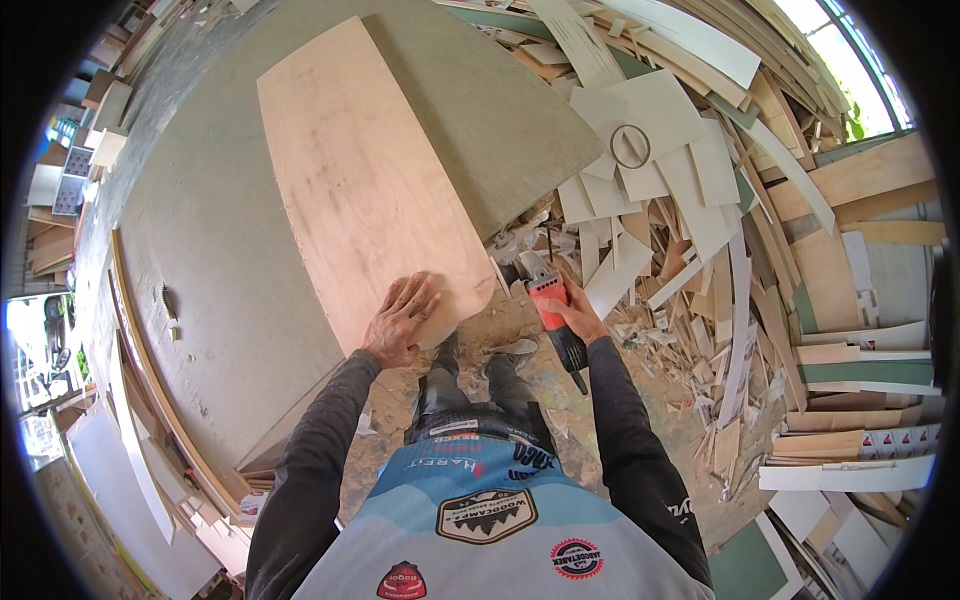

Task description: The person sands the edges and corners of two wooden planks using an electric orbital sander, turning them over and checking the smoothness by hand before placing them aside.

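A long plywood panel (365,170) with a rounded near corner lies across the work surface, its near end reaching toward me. My left hand (402,318) rests on top of that near end, fingers stretched over the wood. At the panel's right near corner, my right hand (582,314) is wrapped around a red and black angle grinder (550,295). The grinder's head points up and left, close to the panel's edge. I cannot tell whether its disc touches the wood.
A wide greenish-grey board (210,230) lies under the panel. To the right is a heap of wood offcuts (690,290) with a thin ring (630,146) on it. A small brush (168,305) lies at left. Dusty ground (590,430) with scraps surrounds my feet.
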A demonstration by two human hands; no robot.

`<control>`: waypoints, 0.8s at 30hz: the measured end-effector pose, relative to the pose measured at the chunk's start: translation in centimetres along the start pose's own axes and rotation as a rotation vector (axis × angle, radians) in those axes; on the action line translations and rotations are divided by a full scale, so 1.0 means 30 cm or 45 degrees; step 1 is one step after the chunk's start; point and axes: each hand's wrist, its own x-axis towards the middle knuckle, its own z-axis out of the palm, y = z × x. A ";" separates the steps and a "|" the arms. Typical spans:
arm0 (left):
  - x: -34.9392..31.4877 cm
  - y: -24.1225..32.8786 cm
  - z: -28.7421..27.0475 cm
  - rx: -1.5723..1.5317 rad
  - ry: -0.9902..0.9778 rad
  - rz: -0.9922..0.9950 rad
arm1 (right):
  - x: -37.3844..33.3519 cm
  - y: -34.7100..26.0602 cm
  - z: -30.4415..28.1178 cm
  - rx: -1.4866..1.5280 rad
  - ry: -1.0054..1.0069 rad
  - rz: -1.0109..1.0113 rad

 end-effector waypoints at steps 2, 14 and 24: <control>-0.005 0.000 -0.001 0.022 0.013 0.001 | -0.020 -0.016 0.012 0.042 -0.024 0.041; -0.002 0.002 -0.001 0.020 0.037 0.011 | -0.082 0.067 0.065 0.106 0.114 -0.083; 0.001 0.000 0.001 0.019 0.055 0.030 | -0.135 0.107 0.147 0.273 0.229 -0.021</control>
